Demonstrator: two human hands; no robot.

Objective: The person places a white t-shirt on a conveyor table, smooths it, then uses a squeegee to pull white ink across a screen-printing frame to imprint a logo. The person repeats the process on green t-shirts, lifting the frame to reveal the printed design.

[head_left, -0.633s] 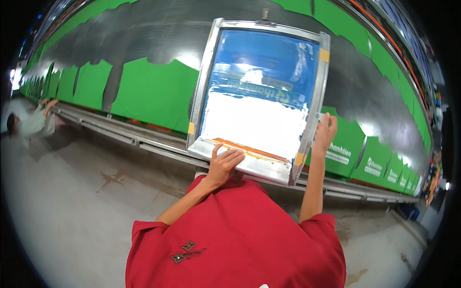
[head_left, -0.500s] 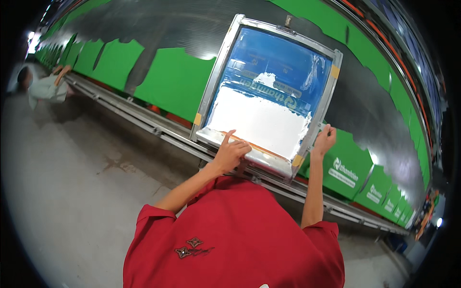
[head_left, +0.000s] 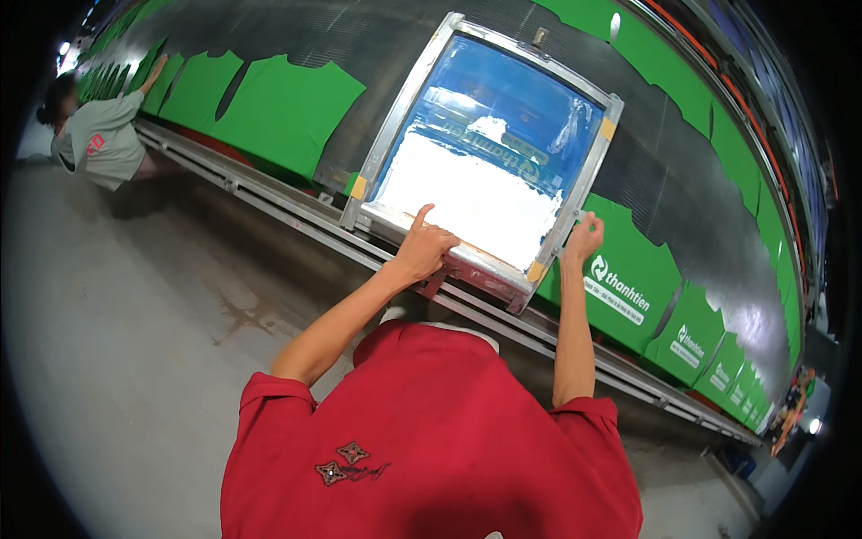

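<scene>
In front of me a screen-printing frame (head_left: pixel 403 117) with metal rails lies tilted over the long table. Its blue mesh (head_left: pixel 512 85) is bare at the far part, and white ink (head_left: pixel 476 193) covers the near part. My left hand (head_left: pixel 424 247) is closed over the squeegee (head_left: pixel 384 217) along the near edge, index finger stretched forward. At the frame's right rail my right hand (head_left: pixel 584 237) is closed with bent fingers on the edge; the exact grip is partly hidden. A printed green fabric piece (head_left: pixel 628 278) lies just right of the frame.
More green fabric pieces (head_left: pixel 292 108) lie along the dark table surface (head_left: pixel 628 171). A metal rail (head_left: pixel 269 202) borders its near side. Another person (head_left: pixel 108 144) stands at the far left, one arm reaching over the fabric. An orange strip (head_left: pixel 691 45) runs along the far side.
The frame and both hands sit slightly farther left and higher in view. More of the printed piece at right shows. The person at left has stretched an arm over the fabric.
</scene>
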